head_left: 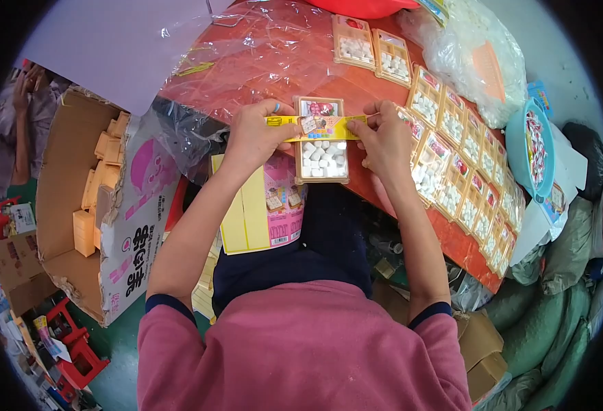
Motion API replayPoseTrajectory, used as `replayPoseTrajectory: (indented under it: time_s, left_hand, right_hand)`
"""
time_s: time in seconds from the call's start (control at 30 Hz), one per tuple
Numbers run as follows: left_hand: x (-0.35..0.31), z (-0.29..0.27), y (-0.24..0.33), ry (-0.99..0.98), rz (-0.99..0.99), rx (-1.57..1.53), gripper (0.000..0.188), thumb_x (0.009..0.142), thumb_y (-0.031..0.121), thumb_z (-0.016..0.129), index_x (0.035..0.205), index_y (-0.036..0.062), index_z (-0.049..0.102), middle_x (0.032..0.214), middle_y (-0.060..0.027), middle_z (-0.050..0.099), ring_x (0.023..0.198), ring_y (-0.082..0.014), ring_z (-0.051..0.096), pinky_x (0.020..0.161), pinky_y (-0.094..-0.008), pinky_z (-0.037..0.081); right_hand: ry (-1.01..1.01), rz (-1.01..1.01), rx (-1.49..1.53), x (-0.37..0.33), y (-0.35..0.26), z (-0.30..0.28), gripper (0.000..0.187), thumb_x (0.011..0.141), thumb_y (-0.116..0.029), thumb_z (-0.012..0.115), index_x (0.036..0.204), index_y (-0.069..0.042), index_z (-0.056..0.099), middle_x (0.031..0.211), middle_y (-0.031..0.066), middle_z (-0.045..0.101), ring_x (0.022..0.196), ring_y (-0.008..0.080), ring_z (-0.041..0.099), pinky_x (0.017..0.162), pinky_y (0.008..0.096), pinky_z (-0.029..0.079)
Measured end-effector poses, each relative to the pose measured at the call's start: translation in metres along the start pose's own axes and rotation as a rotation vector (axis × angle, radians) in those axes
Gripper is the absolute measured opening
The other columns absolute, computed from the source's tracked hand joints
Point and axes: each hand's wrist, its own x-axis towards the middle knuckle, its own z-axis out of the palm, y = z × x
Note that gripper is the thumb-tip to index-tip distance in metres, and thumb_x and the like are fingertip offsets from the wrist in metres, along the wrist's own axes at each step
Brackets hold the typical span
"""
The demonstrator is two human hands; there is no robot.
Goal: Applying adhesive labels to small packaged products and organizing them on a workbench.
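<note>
A yellow printed sticker strip point(325, 128) is stretched crosswise over a tan plastic tray point(346, 179) at the near edge of the red table. My left hand point(259, 135) pinches the strip's left end. At its right end, my right hand point(386, 140) pinches it between thumb and fingers. Below the strip, white marshmallow-like pieces point(323, 159) fill the tray's lower compartment; above it shows a printed card point(317, 108). On my lap lies a yellow and pink sheet of labels point(247, 212). Whether the strip touches the tray cannot be made out.
Rows of similar filled trays point(452, 157) cover the right side of the red table point(274, 75). Clear plastic film point(226, 48) lies at the far left. A blue basin point(551, 154) of small wrapped items stands right. A cardboard box point(68, 274) with tan trays stands left; another person's arm point(22, 137) shows behind it.
</note>
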Motion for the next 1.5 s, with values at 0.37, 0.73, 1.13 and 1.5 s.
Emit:
replayPoseTrajectory:
  time_s: [0.37,0.73,1.13,1.5]
  left_hand:
    - [-0.041,-0.026,-0.004,0.093,-0.113,0.039,0.022,0.077,0.007,0.069,0.096,-0.0015,0.060,0.088,-0.0087,0.063,0.074,-0.0116,0.062,0.059,-0.0216,0.053]
    - [-0.053,-0.034,-0.027,0.116,-0.342,-0.452,0.033,0.078,0.011,0.070,0.105,0.0003,0.054,0.086,-0.0078,0.062,0.071,-0.0112,0.061,0.057,-0.0195,0.049]
    - [-0.065,-0.030,-0.042,0.031,-0.332,-0.747,0.033,0.074,0.007,0.068,0.103,0.0034,0.054,0.082,-0.0050,0.062,0.066,-0.0086,0.059,0.051,-0.0190,0.047]
    - [-0.078,0.000,-0.004,0.016,-0.243,-0.625,0.033,0.075,0.010,0.070,0.104,0.0030,0.055,0.084,-0.0056,0.063,0.068,-0.0096,0.061,0.052,-0.0192,0.048]
  right_hand:
    - [-0.113,-0.140,-0.044,-0.007,-0.021,0.021,0.027,0.075,-0.012,0.070,0.091,0.003,0.054,0.070,0.0114,0.063,0.054,0.0177,0.061,0.044,0.0276,0.046]
    - [-0.209,-0.054,0.032,-0.007,-0.028,0.031,0.025,0.073,-0.013,0.073,0.082,0.004,0.057,0.068,0.0100,0.062,0.053,0.0133,0.059,0.046,0.0256,0.047]
    - [0.021,-0.355,-0.074,-0.031,-0.044,0.016,0.018,0.072,-0.009,0.070,0.084,0.001,0.061,0.070,0.0110,0.061,0.063,0.0190,0.061,0.059,0.0291,0.047]
    - [-0.356,0.087,0.730,-0.065,-0.020,-0.018,0.023,0.084,-0.004,0.052,0.103,0.003,0.064,0.082,0.0066,0.065,0.080,0.0105,0.059,0.070,0.0252,0.047]
